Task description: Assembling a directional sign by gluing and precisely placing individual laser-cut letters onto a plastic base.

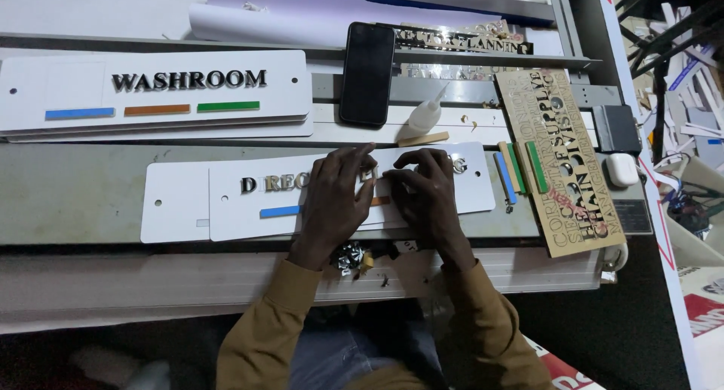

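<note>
Both hands press flat on the white sign plate on the bench, left hand and right hand each with grip released, fingers spread over its raised letters.

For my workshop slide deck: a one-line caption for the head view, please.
Both hands, left hand and right hand, press on a white sign plate beside a glue bottle.

Mustard-brown long sleeves, blue jeans.
</note>
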